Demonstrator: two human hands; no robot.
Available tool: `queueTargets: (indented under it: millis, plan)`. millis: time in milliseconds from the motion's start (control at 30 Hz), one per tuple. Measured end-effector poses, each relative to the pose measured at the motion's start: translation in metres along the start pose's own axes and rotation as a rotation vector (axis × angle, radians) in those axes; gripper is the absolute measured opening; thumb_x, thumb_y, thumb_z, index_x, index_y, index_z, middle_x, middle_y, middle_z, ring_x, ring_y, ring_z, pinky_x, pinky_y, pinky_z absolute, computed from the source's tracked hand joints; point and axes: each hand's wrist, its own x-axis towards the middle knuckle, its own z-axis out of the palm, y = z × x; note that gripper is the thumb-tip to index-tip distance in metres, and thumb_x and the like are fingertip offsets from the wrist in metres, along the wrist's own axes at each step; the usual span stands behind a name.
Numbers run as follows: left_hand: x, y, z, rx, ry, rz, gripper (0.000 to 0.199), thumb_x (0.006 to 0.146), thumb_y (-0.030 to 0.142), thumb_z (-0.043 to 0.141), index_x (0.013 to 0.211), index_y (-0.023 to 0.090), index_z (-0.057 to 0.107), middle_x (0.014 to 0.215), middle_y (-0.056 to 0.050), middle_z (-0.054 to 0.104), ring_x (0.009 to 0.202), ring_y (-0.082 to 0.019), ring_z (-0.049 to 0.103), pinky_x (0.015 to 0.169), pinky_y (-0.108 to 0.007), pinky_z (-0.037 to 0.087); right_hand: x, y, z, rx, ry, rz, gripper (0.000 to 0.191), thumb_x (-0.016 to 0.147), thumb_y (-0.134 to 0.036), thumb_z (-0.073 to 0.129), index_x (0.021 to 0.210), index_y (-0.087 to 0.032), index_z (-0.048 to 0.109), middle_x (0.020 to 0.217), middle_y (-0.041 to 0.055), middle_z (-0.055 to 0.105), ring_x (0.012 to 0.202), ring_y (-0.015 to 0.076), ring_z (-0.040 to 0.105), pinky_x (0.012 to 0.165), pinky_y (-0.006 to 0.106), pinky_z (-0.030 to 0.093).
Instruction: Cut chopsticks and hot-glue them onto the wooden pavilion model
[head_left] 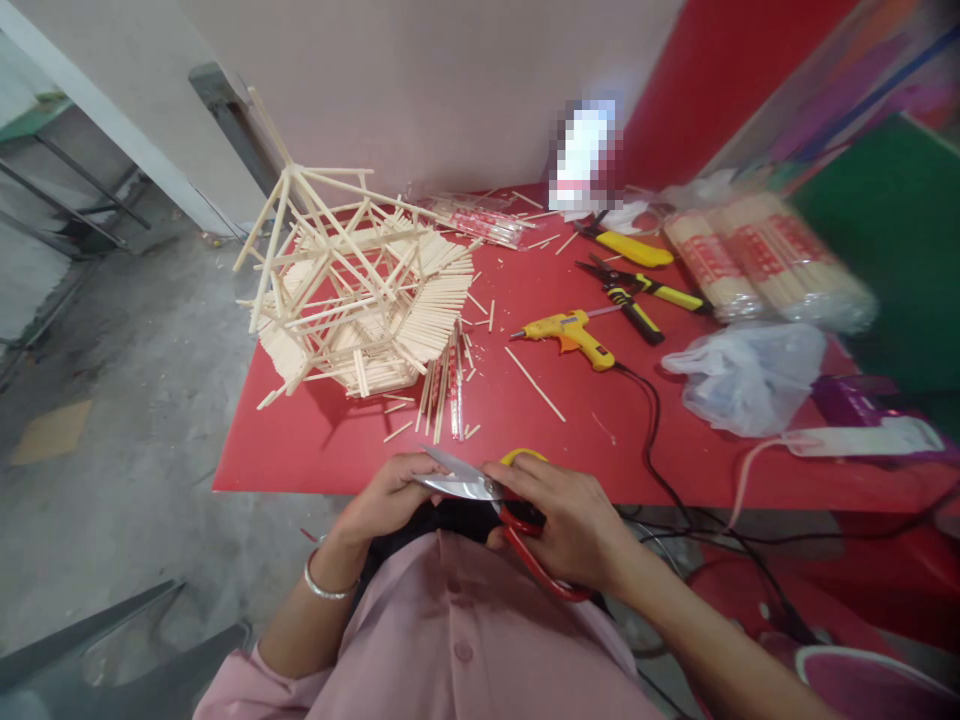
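Note:
My right hand (574, 520) grips a pair of scissors (469, 487) with red handles, a yellow part showing by the knuckles. Their silver blades are parted and point left. At the blade tips is my left hand (390, 497), fingers curled together; whatever they hold is hidden or too small to name. Both hands are over my lap at the front edge of the red table (480, 465). Beyond them stands a frame model built of pale wooden sticks (352, 290), with a fanned ring of sticks around it. A bundle of loose chopsticks (442, 390) lies beside it.
A yellow glue gun (574, 335) with a black cord lies right of centre. Behind it are pliers (634, 300) and a yellow-handled tool (634, 248). Packs of chopsticks (765, 255), a plastic bag (750, 375) and a white power strip (870, 437) occupy the right side.

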Motion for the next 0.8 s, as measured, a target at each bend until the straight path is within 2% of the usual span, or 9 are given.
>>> queueTargets:
  millis: [167,267,333,400,500,567,700,800]
  plan:
    - [0.003,0.003,0.0,-0.066,-0.053,-0.038,0.043,0.092,0.044,0.054,0.058,0.017,0.054,0.054,0.0,0.05,0.052,-0.01,0.044,0.054,-0.024,0.04,0.0,0.0,0.005,0.034,-0.003,-0.022,0.047,0.087,-0.054,0.06,0.12,-0.02,0.062,0.083,0.0049,0.071,0.071,0.0144,0.065,0.059,0.021,0.044]
    - [0.003,0.002,0.0,-0.074,-0.026,-0.067,0.046,0.091,0.05,0.054,0.061,0.015,0.058,0.056,-0.001,0.052,0.054,-0.01,0.045,0.054,-0.023,0.04,-0.003,0.007,0.009,-0.03,0.013,0.014,0.045,0.088,-0.054,0.058,0.119,-0.021,0.064,0.084,0.0053,0.073,0.072,0.0152,0.067,0.06,0.022,0.046]
    - [0.002,-0.001,0.001,-0.108,0.054,-0.122,0.04,0.09,0.049,0.057,0.071,0.014,0.064,0.06,-0.002,0.057,0.052,-0.009,0.045,0.05,-0.021,0.037,-0.007,0.016,0.01,-0.195,0.09,0.126,0.048,0.088,-0.055,0.057,0.12,-0.021,0.064,0.09,0.0077,0.075,0.072,0.0177,0.069,0.06,0.024,0.047]
    - [0.001,-0.004,0.001,-0.189,0.144,-0.173,0.035,0.087,0.047,0.062,0.081,0.013,0.067,0.064,-0.003,0.063,0.046,-0.006,0.042,0.044,-0.02,0.032,-0.012,0.028,0.008,-0.4,0.156,0.308,0.051,0.088,-0.055,0.055,0.124,-0.021,0.062,0.095,0.0091,0.074,0.072,0.0209,0.069,0.056,0.027,0.046]
    - [0.001,-0.009,0.001,-0.359,0.261,-0.186,0.032,0.083,0.044,0.069,0.085,0.014,0.063,0.067,-0.004,0.069,0.037,-0.003,0.038,0.039,-0.018,0.028,-0.016,0.044,0.004,-0.594,0.152,0.497,0.049,0.09,-0.051,0.052,0.128,-0.021,0.059,0.092,0.0082,0.073,0.071,0.0241,0.069,0.051,0.029,0.042]
    - [0.003,-0.009,0.0,-0.474,0.326,-0.169,0.031,0.079,0.042,0.073,0.083,0.015,0.059,0.068,-0.003,0.071,0.035,-0.002,0.039,0.037,-0.017,0.028,-0.016,0.051,0.003,-0.605,0.149,0.499,0.047,0.092,-0.047,0.05,0.129,-0.02,0.057,0.092,0.0085,0.071,0.076,0.0249,0.069,0.053,0.03,0.044]
    - [0.007,-0.003,-0.001,-0.65,0.421,-0.18,0.034,0.074,0.04,0.078,0.08,0.016,0.055,0.071,-0.001,0.069,0.035,-0.002,0.043,0.033,-0.014,0.023,-0.011,0.051,0.006,-0.59,0.182,0.415,0.044,0.093,-0.042,0.048,0.129,-0.019,0.055,0.101,0.0106,0.07,0.086,0.0246,0.068,0.063,0.031,0.049]
    - [0.006,-0.001,-0.002,-0.717,0.443,-0.189,0.033,0.072,0.037,0.08,0.081,0.017,0.055,0.063,0.003,0.063,0.036,-0.002,0.042,0.033,-0.014,0.024,-0.007,0.042,0.007,-0.658,0.158,0.391,0.041,0.093,-0.039,0.046,0.128,-0.02,0.055,0.102,0.0112,0.071,0.083,0.0246,0.067,0.058,0.03,0.048]
